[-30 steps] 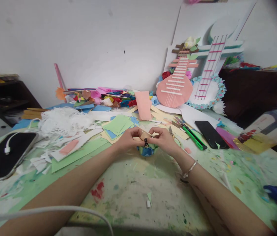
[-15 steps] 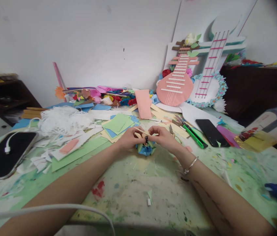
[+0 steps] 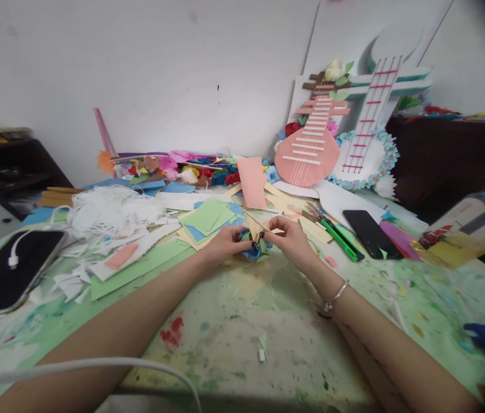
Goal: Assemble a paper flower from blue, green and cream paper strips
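A small blue and green paper flower (image 3: 251, 253) is low over the table in front of me, partly hidden by my fingers. My left hand (image 3: 222, 246) is closed on the flower's left side, its thumb pressed against the petals. Between the thumb and fingers of my right hand (image 3: 290, 240) is a thin tan stick (image 3: 251, 218), which slants up and to the left above the flower. Right-hand fingertips are close by the flower's upper right edge; whether they touch it I cannot tell.
Cut paper sheets (image 3: 208, 217) and a tangle of white string (image 3: 113, 209) lie to the left. Green pens (image 3: 340, 238) and a black phone (image 3: 371, 232) are at right. Paper instruments (image 3: 309, 150) lean on the wall. A white cable (image 3: 139, 362) crosses the front left.
My right hand has shifted slightly right, and the stick now slants the other way, up to the left. The flower has tilted, showing more of its blue upper part beside my left thumb.
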A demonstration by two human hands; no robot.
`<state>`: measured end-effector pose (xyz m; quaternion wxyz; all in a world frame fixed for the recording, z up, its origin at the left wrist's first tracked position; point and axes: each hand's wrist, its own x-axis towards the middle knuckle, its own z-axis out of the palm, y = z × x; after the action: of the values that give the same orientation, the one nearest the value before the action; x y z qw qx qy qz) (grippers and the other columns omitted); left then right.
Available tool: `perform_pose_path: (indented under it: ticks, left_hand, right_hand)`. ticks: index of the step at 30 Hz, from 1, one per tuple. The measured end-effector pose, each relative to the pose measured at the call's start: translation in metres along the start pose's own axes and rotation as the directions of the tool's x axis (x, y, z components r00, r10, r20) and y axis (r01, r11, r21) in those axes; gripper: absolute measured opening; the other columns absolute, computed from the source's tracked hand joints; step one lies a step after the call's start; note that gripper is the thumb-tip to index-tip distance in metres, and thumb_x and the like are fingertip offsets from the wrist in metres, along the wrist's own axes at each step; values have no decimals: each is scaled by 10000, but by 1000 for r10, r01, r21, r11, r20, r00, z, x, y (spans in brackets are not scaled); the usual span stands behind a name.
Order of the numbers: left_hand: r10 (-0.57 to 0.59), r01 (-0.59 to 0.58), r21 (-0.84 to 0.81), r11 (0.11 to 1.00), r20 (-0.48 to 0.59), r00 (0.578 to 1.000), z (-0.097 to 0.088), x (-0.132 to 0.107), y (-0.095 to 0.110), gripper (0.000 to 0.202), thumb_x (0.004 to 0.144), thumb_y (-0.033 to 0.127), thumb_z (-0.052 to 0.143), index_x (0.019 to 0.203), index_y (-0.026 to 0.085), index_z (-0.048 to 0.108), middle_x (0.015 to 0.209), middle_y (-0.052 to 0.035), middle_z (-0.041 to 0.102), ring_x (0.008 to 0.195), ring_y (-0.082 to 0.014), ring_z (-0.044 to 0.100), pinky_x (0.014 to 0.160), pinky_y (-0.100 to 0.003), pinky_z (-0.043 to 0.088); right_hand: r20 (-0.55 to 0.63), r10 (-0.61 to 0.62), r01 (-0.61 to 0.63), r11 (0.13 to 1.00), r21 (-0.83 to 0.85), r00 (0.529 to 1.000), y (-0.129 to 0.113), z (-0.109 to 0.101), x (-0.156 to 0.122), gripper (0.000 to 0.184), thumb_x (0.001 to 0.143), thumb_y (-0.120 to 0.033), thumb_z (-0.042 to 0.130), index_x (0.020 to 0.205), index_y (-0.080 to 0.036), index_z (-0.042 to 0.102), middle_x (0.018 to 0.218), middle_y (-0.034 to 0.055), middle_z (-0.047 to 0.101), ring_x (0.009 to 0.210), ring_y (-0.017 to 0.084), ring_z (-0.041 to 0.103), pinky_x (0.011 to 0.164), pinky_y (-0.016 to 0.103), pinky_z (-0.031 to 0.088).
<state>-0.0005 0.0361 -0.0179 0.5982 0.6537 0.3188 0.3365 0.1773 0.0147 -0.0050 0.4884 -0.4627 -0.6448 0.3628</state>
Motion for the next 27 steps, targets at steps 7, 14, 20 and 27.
perform_pose_path:
  ticks: [7,14,20,27]
  left_hand:
    - [162,-147,207,967,-56,985,-1,5,0,291,657,175,586,940,120,628,896,-32,638,803,-148,583,733,-244,457]
    - [195,-135,366,921,-134,972,2,3,1,295,621,150,537,886,133,664,809,2,635,761,-143,570,670,-212,449]
    - [148,-96,262,960,-185,972,14,1,8,296,621,160,533,886,125,659,757,6,601,690,-119,538,585,-185,426]
    - [91,-65,274,960,-86,992,6,0,11,156,597,171,563,733,116,617,635,25,523,599,-91,482,543,-181,370]
  right_hand:
    - [-79,-21,12,992,-122,997,0,5,-2,119,658,-239,573,690,-171,481,699,-21,505,570,92,472,520,219,377]
    - [-105,-155,114,941,-318,982,-3,14,-6,154,689,-225,531,644,-193,387,621,-49,419,523,80,391,487,207,296]
    - [-178,-168,93,925,-367,970,-7,18,-6,178,664,-214,525,614,-195,355,582,-53,381,515,84,359,483,211,277]
    - [-2,2,-3,977,-212,1000,-5,4,-1,189,594,-224,611,654,-184,437,658,-37,492,557,92,426,513,216,329]
